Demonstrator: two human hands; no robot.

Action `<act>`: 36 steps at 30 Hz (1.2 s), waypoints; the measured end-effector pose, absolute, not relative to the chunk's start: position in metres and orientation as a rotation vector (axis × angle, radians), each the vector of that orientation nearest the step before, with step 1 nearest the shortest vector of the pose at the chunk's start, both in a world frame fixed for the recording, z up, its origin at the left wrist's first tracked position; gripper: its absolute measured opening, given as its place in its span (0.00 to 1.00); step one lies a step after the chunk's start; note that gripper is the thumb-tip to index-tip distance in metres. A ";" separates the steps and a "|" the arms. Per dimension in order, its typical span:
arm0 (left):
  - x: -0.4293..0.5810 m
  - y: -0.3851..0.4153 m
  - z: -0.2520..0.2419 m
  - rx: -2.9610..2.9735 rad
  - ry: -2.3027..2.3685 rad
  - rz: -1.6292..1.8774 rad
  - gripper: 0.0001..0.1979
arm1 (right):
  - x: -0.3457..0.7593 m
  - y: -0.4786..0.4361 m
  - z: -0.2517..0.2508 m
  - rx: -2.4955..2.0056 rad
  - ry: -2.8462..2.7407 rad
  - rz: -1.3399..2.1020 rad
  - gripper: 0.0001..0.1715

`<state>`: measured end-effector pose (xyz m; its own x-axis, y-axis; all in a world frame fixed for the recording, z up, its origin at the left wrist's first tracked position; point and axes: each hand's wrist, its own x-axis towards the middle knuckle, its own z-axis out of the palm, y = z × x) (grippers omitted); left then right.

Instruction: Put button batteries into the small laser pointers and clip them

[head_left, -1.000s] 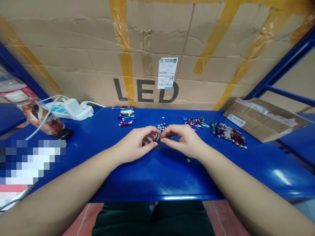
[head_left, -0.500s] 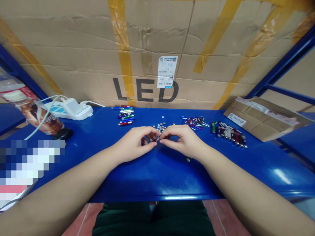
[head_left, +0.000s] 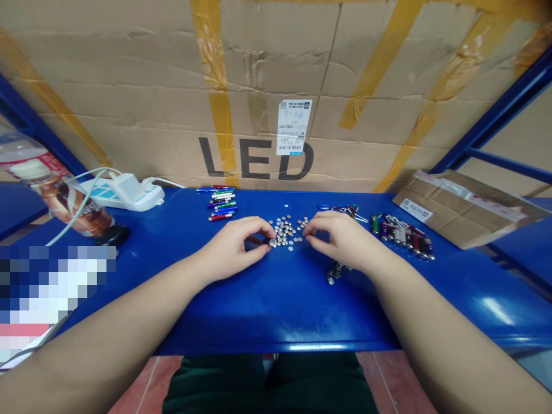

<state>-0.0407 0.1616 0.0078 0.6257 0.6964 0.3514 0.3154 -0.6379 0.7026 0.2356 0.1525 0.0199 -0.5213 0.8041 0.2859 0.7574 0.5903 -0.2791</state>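
Observation:
My left hand (head_left: 241, 247) pinches a small tube with a round silver end (head_left: 273, 243); most of it is hidden by the fingers. Between the hands lies a scatter of small silver discs (head_left: 284, 230) on the blue table (head_left: 259, 310). My right hand (head_left: 334, 238) is at the right edge of the discs, thumb and forefinger bent close together; whether something small is between them cannot be made out. Small dark and silver parts (head_left: 336, 272) lie partly under the right hand. Behind it are coloured carabiners (head_left: 345, 211).
Coloured tubes (head_left: 222, 202) lie in a stack at the back left, and finished-looking tubes with clips (head_left: 403, 234) on the right. A power strip (head_left: 146, 196) and bottles (head_left: 73, 198) stand left. A small carton (head_left: 461, 210) sits right, before a large cardboard box (head_left: 164, 103).
My right hand has moved away to the right from my left hand, uncovering more of the discs and the small silver parts. My left hand has barely moved.

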 end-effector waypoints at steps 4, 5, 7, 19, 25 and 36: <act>-0.042 0.163 0.007 2.262 0.789 0.828 0.06 | 0.237 0.153 0.018 -1.385 -2.572 0.214 0.12; -0.042 0.163 0.007 2.265 0.793 0.822 0.06 | 0.236 0.152 0.017 -1.394 -2.600 0.204 0.13; -0.043 0.164 0.007 2.269 0.799 0.813 0.06 | 0.233 0.151 0.016 -1.398 -2.643 0.174 0.14; -0.045 0.165 0.007 2.301 0.814 0.764 0.06 | 0.227 0.151 0.011 -1.447 -2.602 0.112 0.09; -0.044 0.165 0.007 2.302 0.819 0.750 0.06 | 0.219 0.164 0.002 -1.571 -2.525 -0.024 0.17; -0.043 0.165 0.008 2.299 0.831 0.747 0.06 | 0.218 0.170 0.000 -1.500 -2.290 0.172 0.05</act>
